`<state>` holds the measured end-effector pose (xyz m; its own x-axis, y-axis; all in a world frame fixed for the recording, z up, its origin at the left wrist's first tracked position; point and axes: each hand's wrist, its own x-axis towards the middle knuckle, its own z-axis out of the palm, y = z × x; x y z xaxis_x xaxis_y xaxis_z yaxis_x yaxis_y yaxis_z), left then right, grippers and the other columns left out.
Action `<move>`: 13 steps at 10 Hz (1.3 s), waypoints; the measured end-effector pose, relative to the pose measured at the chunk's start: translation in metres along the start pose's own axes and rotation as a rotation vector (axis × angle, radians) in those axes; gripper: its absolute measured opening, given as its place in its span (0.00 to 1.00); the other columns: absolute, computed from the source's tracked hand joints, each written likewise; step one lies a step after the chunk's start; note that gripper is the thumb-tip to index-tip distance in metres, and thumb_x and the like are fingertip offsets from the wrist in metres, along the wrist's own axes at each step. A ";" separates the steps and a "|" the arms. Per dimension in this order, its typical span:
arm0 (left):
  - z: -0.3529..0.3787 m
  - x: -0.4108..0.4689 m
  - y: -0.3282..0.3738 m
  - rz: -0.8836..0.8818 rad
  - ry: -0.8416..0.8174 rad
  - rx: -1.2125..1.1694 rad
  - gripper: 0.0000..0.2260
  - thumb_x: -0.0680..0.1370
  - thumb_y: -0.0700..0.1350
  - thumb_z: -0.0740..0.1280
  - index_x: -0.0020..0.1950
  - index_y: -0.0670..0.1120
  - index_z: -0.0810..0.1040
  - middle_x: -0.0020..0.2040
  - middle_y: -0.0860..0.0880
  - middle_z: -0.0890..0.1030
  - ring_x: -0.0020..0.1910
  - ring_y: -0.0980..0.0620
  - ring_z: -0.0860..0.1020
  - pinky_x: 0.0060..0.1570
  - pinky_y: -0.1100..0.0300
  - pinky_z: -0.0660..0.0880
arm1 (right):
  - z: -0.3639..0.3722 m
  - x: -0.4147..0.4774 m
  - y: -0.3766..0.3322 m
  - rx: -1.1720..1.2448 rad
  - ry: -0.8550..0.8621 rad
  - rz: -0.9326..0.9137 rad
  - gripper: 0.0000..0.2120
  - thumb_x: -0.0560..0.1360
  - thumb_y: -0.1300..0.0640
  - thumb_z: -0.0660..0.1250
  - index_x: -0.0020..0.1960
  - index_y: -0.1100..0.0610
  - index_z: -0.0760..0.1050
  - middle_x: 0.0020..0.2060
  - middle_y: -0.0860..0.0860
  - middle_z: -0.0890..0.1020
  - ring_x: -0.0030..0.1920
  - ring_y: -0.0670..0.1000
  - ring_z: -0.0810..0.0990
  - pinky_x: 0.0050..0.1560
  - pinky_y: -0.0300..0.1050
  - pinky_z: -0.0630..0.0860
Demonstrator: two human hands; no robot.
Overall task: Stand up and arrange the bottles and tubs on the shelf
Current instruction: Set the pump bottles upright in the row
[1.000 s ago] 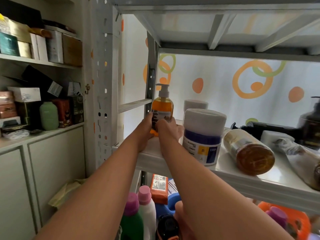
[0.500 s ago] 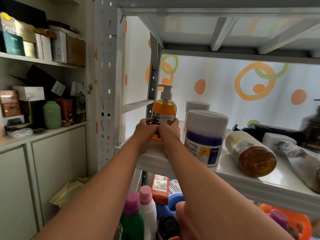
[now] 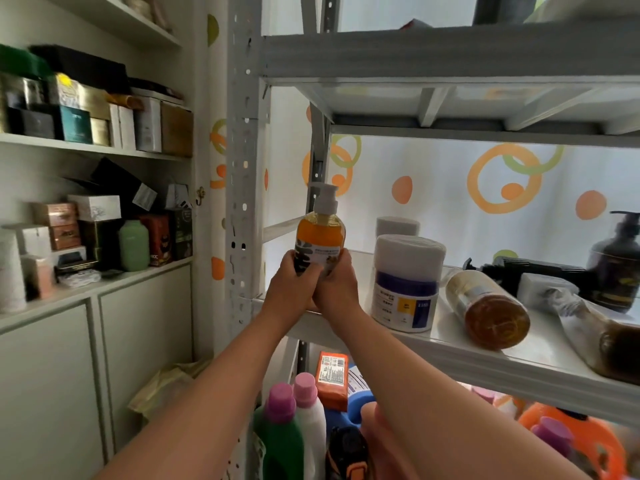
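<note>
Both my hands wrap the base of an orange pump bottle, held upright at the left end of the white metal shelf. My left hand grips its left side and my right hand its right side. To the right stands a white tub with a blue label, with a second white tub behind it. An amber bottle lies on its side further right. A dark pump bottle stands at the far right.
A plastic-wrapped item and a black tool lie on the shelf's right part. Detergent bottles crowd the level below. The perforated grey post stands left of my hands. Cabinet shelves with boxes fill the left wall.
Both hands slid from the shelf edge up around the orange pump bottle's lower body. The view has tilted upward, showing the shelf above.
</note>
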<state>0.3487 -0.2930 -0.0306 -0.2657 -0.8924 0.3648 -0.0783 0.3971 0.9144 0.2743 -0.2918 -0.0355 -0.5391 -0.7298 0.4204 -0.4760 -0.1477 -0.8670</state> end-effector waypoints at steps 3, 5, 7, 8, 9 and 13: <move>-0.002 -0.080 0.026 0.213 0.211 -0.050 0.19 0.75 0.53 0.60 0.64 0.50 0.72 0.58 0.51 0.79 0.57 0.51 0.77 0.58 0.54 0.76 | -0.050 -0.072 -0.033 0.119 -0.011 -0.105 0.23 0.71 0.55 0.71 0.62 0.51 0.66 0.51 0.45 0.75 0.52 0.45 0.74 0.49 0.32 0.70; 0.019 -0.118 0.049 0.298 0.262 -0.156 0.22 0.74 0.56 0.54 0.66 0.51 0.71 0.60 0.50 0.79 0.59 0.52 0.76 0.61 0.50 0.75 | -0.090 -0.098 -0.042 0.046 0.110 -0.240 0.25 0.65 0.52 0.76 0.55 0.47 0.65 0.49 0.46 0.76 0.51 0.46 0.75 0.51 0.37 0.75; 0.064 -0.141 0.082 0.362 0.210 -0.231 0.13 0.77 0.52 0.54 0.58 0.56 0.74 0.50 0.57 0.79 0.52 0.58 0.77 0.51 0.63 0.74 | -0.152 -0.105 -0.046 -0.045 0.246 -0.318 0.30 0.63 0.42 0.73 0.61 0.49 0.68 0.53 0.49 0.79 0.55 0.52 0.77 0.56 0.53 0.78; 0.090 -0.148 0.100 0.379 0.146 -0.267 0.13 0.78 0.50 0.55 0.59 0.52 0.74 0.51 0.54 0.79 0.51 0.59 0.77 0.51 0.64 0.76 | -0.187 -0.102 -0.045 -0.063 0.283 -0.326 0.30 0.63 0.43 0.74 0.60 0.50 0.68 0.52 0.49 0.79 0.53 0.52 0.78 0.54 0.49 0.79; 0.118 -0.153 0.121 0.402 0.059 -0.287 0.11 0.77 0.50 0.54 0.55 0.52 0.73 0.48 0.54 0.78 0.48 0.59 0.78 0.53 0.61 0.77 | -0.226 -0.095 -0.042 -0.075 0.314 -0.312 0.28 0.66 0.50 0.75 0.62 0.53 0.69 0.50 0.48 0.78 0.49 0.47 0.77 0.45 0.28 0.73; 0.199 -0.102 0.133 0.495 -0.275 0.387 0.11 0.81 0.39 0.55 0.61 0.44 0.71 0.62 0.45 0.77 0.53 0.53 0.75 0.53 0.69 0.66 | -0.317 -0.049 -0.003 -0.190 0.386 0.031 0.38 0.62 0.42 0.76 0.64 0.58 0.65 0.58 0.54 0.77 0.56 0.54 0.77 0.50 0.43 0.72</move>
<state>0.1744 -0.1068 0.0185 -0.5892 -0.5194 0.6189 -0.2087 0.8379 0.5044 0.0816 -0.0440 0.0311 -0.7585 -0.4237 0.4952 -0.5553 0.0224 -0.8314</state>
